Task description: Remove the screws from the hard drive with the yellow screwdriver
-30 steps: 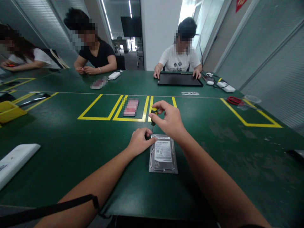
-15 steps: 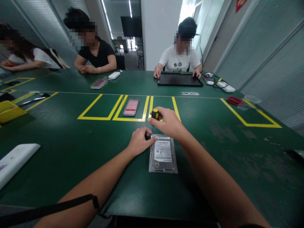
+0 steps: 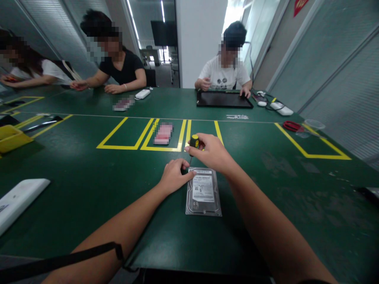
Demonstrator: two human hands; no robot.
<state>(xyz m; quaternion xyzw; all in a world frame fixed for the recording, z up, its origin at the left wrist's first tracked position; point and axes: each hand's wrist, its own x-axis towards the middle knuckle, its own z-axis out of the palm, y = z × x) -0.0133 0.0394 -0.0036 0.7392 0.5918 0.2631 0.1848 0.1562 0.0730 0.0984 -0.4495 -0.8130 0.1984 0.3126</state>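
Note:
A silver hard drive (image 3: 203, 209) with a white label lies flat on the green table in front of me. My left hand (image 3: 174, 175) grips its far left corner, the thumb on the top face and the fingers along the edge. In my right hand (image 3: 211, 152) is a yellow and black screwdriver (image 3: 194, 141), held near upright by its handle. Its thin shaft points down at that same corner, close to my left fingertips. Whether the tip sits in a screw is too small to tell.
Yellow tape (image 3: 118, 147) marks boxes on the table (image 3: 112, 205); a pink phone (image 3: 163, 133) lies in one. At left are a white device (image 3: 20, 197) and a yellow bin (image 3: 13, 138). Red-handled scissors (image 3: 293, 126) lie right. Across, a person handles a black panel (image 3: 225, 99); others sit left.
My right hand and the screwdriver have shifted only slightly; the drive and my left hand stay put. Across the table, one person lifts a hand off the panel and another stretches an arm leftward.

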